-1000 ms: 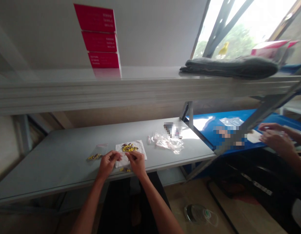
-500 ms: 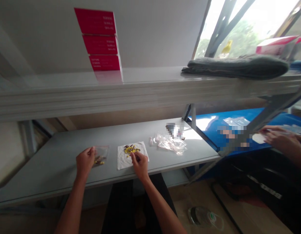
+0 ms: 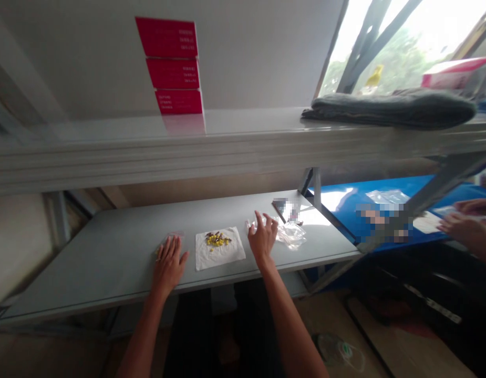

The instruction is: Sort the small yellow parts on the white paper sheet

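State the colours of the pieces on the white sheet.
The pieces are yellow and dark brown, clearest in head view.

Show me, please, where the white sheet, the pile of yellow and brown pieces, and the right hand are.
White sheet (image 3: 221,258): head view, its bare near part.
Pile of yellow and brown pieces (image 3: 217,241): head view, its middle.
Right hand (image 3: 262,240): head view, back of the hand.

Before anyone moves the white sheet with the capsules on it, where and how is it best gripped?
Probably by the left and right edges of the white sheet, pinched from either side, since the left hand and right hand flank it. It lies flat, its side margins are bare, and the capsules sit mostly toward its far edge, so keep it level.
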A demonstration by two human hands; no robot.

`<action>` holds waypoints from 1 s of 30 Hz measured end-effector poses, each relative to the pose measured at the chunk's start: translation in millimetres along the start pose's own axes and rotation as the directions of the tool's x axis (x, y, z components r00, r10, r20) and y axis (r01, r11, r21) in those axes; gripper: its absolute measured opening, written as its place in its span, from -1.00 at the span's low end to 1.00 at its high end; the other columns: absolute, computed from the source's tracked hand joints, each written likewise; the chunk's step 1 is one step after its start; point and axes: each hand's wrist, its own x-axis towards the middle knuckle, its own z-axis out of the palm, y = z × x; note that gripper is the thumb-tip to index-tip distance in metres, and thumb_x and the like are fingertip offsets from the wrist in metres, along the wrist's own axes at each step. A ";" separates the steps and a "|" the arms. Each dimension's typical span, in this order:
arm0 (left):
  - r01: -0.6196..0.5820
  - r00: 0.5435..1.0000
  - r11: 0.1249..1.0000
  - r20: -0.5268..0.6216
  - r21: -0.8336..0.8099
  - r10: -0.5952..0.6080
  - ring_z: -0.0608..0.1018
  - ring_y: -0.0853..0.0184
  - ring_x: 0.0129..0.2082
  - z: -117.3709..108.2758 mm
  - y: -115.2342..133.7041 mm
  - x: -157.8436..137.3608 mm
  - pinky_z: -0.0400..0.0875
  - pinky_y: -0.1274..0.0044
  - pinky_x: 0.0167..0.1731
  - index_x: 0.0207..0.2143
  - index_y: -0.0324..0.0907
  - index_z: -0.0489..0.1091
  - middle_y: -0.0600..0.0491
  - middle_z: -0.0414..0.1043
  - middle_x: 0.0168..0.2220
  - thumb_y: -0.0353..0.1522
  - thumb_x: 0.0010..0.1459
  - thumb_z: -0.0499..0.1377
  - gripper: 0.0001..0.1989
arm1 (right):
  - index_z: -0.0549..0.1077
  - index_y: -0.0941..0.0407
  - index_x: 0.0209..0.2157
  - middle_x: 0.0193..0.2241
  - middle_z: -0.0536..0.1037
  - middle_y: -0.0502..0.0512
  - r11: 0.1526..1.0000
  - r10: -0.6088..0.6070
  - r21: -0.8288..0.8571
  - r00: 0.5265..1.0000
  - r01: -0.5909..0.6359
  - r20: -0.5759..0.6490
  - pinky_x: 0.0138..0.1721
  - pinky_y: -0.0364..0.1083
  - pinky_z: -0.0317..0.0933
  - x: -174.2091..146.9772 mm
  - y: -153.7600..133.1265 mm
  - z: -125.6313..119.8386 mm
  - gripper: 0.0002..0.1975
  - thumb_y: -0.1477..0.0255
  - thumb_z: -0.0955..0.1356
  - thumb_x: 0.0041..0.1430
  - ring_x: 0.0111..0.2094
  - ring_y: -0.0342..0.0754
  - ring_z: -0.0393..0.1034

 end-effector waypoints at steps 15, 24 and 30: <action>-0.096 0.974 0.983 -0.220 -0.158 0.060 0.06 0.01 0.40 -42.9 39.8 4.6 -0.05 0.03 0.32 0.17 -0.13 0.34 -0.14 0.19 0.33 -0.25 0.32 0.03 -0.59 | 0.59 0.02 -0.06 -0.11 0.54 0.19 0.932 -0.211 0.304 0.978 0.198 0.007 -0.03 0.02 0.23 -2.0 -1.4 -6.4 -0.71 0.47 0.26 0.35 -0.07 0.03 0.36; -0.111 0.972 0.849 -0.233 -0.517 -0.015 0.62 0.20 -0.26 -64.0 83.3 30.1 0.46 0.41 -0.09 -0.37 -0.09 0.55 0.03 0.61 -0.35 -0.14 0.17 0.25 -0.77 | 0.54 0.06 0.01 -0.33 0.63 0.06 0.640 -0.257 0.765 0.917 -0.074 0.304 -0.29 -0.13 0.37 -56.4 -71.6 4.9 -0.72 0.32 0.34 0.32 -0.38 -0.09 0.51; 0.233 0.931 0.567 0.013 -0.790 -0.365 0.64 0.20 -0.31 -39.9 54.7 24.8 0.49 0.45 -0.21 -0.39 -0.17 0.56 0.02 0.63 -0.40 -0.11 0.11 0.26 -0.70 | 0.60 0.07 -0.34 -0.42 0.61 0.07 0.814 -0.302 0.569 0.921 0.115 0.245 -0.25 -0.12 0.31 -63.9 -54.0 12.0 -0.78 0.36 0.33 0.33 -0.37 -0.08 0.45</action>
